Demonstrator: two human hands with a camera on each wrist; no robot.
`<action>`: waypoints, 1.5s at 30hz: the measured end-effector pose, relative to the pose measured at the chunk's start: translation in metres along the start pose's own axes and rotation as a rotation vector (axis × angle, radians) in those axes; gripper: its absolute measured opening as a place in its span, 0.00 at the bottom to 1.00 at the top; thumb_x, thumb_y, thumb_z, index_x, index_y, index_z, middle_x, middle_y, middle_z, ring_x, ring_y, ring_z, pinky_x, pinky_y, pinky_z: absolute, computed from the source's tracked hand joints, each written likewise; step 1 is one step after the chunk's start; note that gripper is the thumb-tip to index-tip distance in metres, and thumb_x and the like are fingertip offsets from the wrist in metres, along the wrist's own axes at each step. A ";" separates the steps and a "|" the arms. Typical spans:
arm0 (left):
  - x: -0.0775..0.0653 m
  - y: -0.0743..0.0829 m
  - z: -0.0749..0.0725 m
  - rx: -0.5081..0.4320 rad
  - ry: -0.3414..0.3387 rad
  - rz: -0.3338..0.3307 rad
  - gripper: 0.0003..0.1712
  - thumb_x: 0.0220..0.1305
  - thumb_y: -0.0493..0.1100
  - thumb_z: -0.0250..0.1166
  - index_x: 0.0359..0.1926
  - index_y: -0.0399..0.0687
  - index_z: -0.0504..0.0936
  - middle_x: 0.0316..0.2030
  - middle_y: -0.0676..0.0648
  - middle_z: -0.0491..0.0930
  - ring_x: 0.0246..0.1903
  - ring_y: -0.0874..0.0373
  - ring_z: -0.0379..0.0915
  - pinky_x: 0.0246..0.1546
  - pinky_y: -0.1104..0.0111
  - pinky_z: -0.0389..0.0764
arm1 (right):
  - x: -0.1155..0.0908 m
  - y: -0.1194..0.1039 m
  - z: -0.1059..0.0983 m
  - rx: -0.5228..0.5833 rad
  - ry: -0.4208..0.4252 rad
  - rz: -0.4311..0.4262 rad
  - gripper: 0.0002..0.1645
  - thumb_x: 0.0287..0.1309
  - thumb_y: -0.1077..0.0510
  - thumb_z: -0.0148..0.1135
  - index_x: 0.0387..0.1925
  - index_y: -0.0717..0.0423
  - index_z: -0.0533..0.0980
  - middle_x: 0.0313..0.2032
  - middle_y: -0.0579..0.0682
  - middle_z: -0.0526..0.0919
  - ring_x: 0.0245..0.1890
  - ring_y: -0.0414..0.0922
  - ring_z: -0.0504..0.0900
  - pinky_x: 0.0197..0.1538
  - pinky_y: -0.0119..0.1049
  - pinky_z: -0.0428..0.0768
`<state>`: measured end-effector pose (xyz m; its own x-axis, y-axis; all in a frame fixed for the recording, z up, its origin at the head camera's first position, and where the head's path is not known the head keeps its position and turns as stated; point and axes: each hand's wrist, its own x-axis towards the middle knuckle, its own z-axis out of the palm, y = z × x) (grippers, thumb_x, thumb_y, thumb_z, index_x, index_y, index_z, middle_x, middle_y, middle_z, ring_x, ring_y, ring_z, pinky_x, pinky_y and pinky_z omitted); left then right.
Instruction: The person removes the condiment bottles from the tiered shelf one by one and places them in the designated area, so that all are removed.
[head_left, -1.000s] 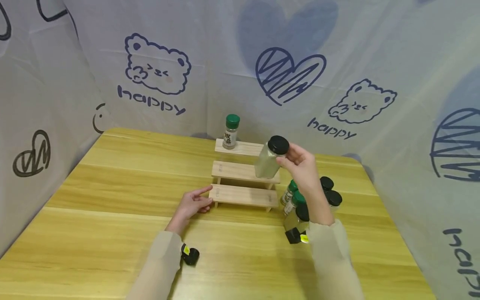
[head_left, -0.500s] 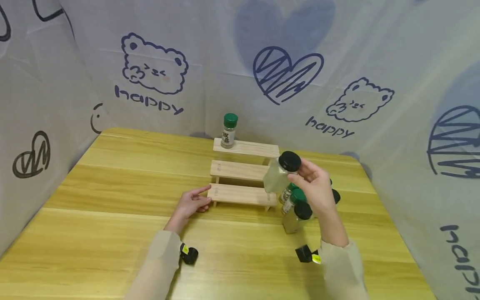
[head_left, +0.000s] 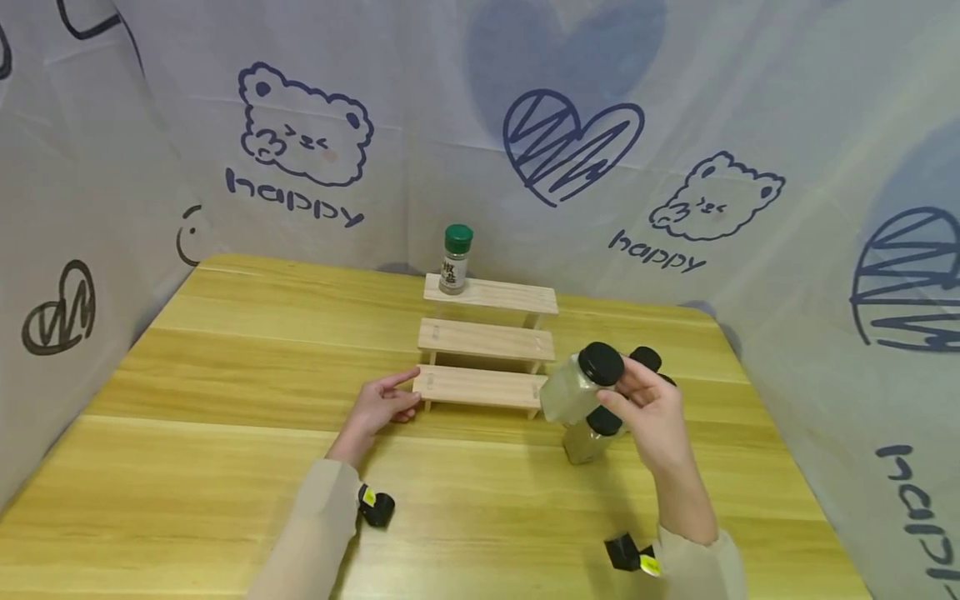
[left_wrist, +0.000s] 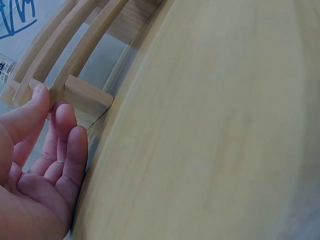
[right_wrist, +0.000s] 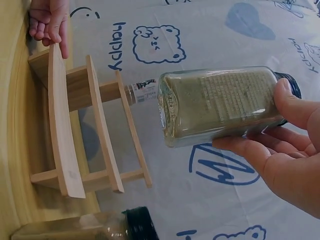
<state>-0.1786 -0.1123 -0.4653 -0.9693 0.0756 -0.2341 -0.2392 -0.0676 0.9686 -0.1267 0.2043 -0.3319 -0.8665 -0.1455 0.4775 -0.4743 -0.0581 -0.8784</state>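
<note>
My right hand [head_left: 648, 417] grips a square glass spice jar [head_left: 570, 390] near its black lid, thumb on one side and fingers on the other. Tilted and off the table, the jar [right_wrist: 220, 105] shows pale greenish contents in the right wrist view. It hangs by the right end of a three-tier wooden rack [head_left: 480, 387]. At the rack's left end, my left hand [head_left: 378, 408] pinches the lowest board between thumb and fingertips, as the left wrist view [left_wrist: 47, 165] also shows. A small green-capped shaker [head_left: 455, 260] stands on the top board's left side.
Below the held jar stands another black-lidded jar [head_left: 587, 442] on the wooden table [head_left: 465, 508]. More black lids [head_left: 645, 359] show behind my right hand. A printed cloth [head_left: 435, 142] hangs along the table's back.
My right hand has moved the jar down and to the right, from above the middle board to beside the lowest one. The left hand stays at the rack's end.
</note>
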 end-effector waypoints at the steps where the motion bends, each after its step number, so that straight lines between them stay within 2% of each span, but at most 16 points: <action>1: 0.000 0.000 0.000 0.005 -0.001 0.001 0.27 0.56 0.31 0.61 0.58 0.39 0.69 0.30 0.40 0.80 0.20 0.61 0.73 0.27 0.70 0.78 | -0.002 0.000 -0.001 0.014 -0.001 -0.003 0.28 0.45 0.83 0.53 0.47 0.60 0.75 0.39 0.48 0.81 0.38 0.39 0.79 0.38 0.27 0.77; 7: -0.002 0.002 0.000 0.016 -0.001 0.004 0.27 0.56 0.31 0.61 0.58 0.39 0.68 0.30 0.40 0.80 0.21 0.61 0.74 0.28 0.69 0.78 | -0.017 -0.002 -0.009 0.016 0.006 0.010 0.29 0.45 0.82 0.55 0.47 0.56 0.75 0.40 0.47 0.81 0.39 0.39 0.79 0.37 0.26 0.77; 14: 0.000 0.000 -0.001 0.003 -0.008 -0.003 0.27 0.56 0.31 0.61 0.58 0.38 0.68 0.30 0.39 0.80 0.21 0.60 0.74 0.28 0.68 0.78 | -0.035 -0.002 -0.024 0.057 -0.037 -0.058 0.27 0.43 0.83 0.54 0.49 0.68 0.72 0.42 0.51 0.81 0.40 0.41 0.79 0.38 0.26 0.77; 20: 0.001 0.000 -0.001 -0.001 -0.014 -0.006 0.27 0.56 0.31 0.61 0.58 0.38 0.68 0.30 0.39 0.80 0.21 0.60 0.74 0.29 0.67 0.78 | -0.055 0.003 -0.042 0.110 -0.017 -0.019 0.29 0.42 0.86 0.52 0.49 0.69 0.72 0.43 0.52 0.80 0.40 0.41 0.79 0.40 0.27 0.76; 24: 0.000 0.001 -0.001 -0.001 -0.011 0.002 0.27 0.56 0.31 0.61 0.58 0.38 0.68 0.30 0.39 0.80 0.20 0.61 0.73 0.28 0.69 0.78 | -0.064 0.006 -0.054 0.080 0.010 0.000 0.30 0.41 0.86 0.51 0.49 0.68 0.73 0.42 0.51 0.81 0.40 0.41 0.79 0.39 0.26 0.76; 31: -0.001 0.000 0.000 -0.003 -0.001 -0.003 0.27 0.56 0.31 0.61 0.58 0.39 0.69 0.30 0.40 0.80 0.21 0.60 0.74 0.27 0.71 0.78 | -0.072 0.012 -0.073 0.048 -0.020 0.007 0.30 0.41 0.88 0.49 0.50 0.72 0.70 0.44 0.52 0.80 0.42 0.41 0.79 0.41 0.27 0.76; 34: -0.001 0.000 -0.002 0.001 0.002 0.001 0.27 0.56 0.31 0.61 0.58 0.40 0.69 0.29 0.41 0.81 0.21 0.61 0.74 0.27 0.71 0.78 | -0.073 0.017 -0.078 -0.003 -0.002 0.054 0.30 0.41 0.87 0.50 0.50 0.70 0.71 0.43 0.49 0.80 0.41 0.40 0.79 0.41 0.27 0.76; 40: -0.003 0.003 -0.004 0.001 -0.012 0.008 0.27 0.57 0.32 0.60 0.59 0.38 0.67 0.29 0.42 0.80 0.21 0.61 0.74 0.26 0.70 0.78 | -0.076 0.028 -0.089 -0.144 0.103 0.207 0.30 0.46 0.81 0.56 0.46 0.50 0.76 0.40 0.40 0.81 0.40 0.34 0.78 0.39 0.24 0.75; 45: -0.003 0.004 -0.001 0.002 -0.021 0.002 0.27 0.57 0.31 0.60 0.59 0.38 0.66 0.30 0.40 0.80 0.21 0.61 0.74 0.27 0.69 0.78 | -0.076 0.037 -0.094 -0.174 0.158 0.247 0.28 0.46 0.80 0.56 0.44 0.51 0.76 0.39 0.38 0.80 0.40 0.32 0.77 0.41 0.22 0.74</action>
<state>-0.1766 -0.1141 -0.4613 -0.9683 0.0963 -0.2304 -0.2372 -0.0661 0.9692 -0.0936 0.3061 -0.3990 -0.9655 0.0210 0.2594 -0.2546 0.1309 -0.9581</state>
